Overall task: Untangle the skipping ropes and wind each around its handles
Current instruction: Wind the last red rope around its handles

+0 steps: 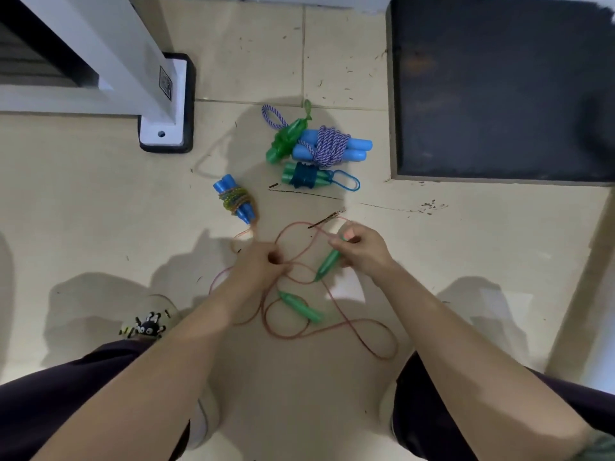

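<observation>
Head view: a pink rope is seen lying in loose, crossing loops on the tiled floor, the last one not yet wound. Its strands are pinched in the curled fingers of the left hand, just left of the loops. One green handle is held between the fingertips of the right hand, above the loops; the second green handle lies loose among them. Beyond the pink rope, four finished bundles are seen: a blue-handled bundle to the upper left and a cluster of three bundles farther off. The untangling step is judged to be in hand. Next, the crossed loops would need to be drawn apart before the two handles are paired.
</observation>
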The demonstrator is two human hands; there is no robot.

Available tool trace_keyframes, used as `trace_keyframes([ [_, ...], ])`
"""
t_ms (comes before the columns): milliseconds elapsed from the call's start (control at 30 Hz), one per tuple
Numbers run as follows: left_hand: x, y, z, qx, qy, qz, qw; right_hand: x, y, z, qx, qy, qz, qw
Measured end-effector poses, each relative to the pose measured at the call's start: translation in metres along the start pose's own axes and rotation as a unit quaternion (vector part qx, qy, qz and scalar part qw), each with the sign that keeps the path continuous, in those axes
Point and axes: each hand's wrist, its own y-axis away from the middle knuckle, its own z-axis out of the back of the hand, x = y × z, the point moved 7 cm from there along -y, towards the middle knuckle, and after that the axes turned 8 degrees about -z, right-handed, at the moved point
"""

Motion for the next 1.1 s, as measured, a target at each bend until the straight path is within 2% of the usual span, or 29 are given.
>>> trace_keyframes([
  [133, -0.028, 0.012, 0.023, -0.010, 0.117, 0.013, 0.993, 0.031, 0.019, 0.018, 0.006, -0.069, -0.019, 0.997],
  [233, -0.069, 0.032, 0.057, -0.002, 0.164, -0.008, 0.986, 0.075, 0.051, 0.031, 0.029, -0.083, 0.012, 0.996],
  [500, -0.199, 0.142, 0.179, -0.037, 0.165, -0.135, 0.976, 0.199, 0.184, 0.078, 0.051, 0.032, 0.120, 0.991],
  [667, -0.282, 0.248, 0.238, -0.046, 0.168, -0.241, 0.955, 0.252, 0.308, 0.100, 0.067, 0.135, 0.213, 0.965],
  [767, -0.325, 0.306, 0.253, -0.051, 0.182, -0.308, 0.933, 0.276, 0.381, 0.096, 0.090, 0.114, 0.314, 0.938],
  [867, -0.355, 0.350, 0.260, -0.092, 0.221, -0.363, 0.901, 0.285, 0.444, 0.075, 0.185, 0.082, 0.390, 0.899],
  [1000, -0.369, 0.379, 0.263, -0.142, 0.258, -0.383, 0.876, 0.285, 0.467, 0.070, 0.209, -0.028, 0.399, 0.892],
  [1100, -0.367, 0.383, 0.261, -0.154, 0.250, -0.377, 0.879, 0.281, 0.465, 0.071, 0.213, -0.053, 0.361, 0.907],
])
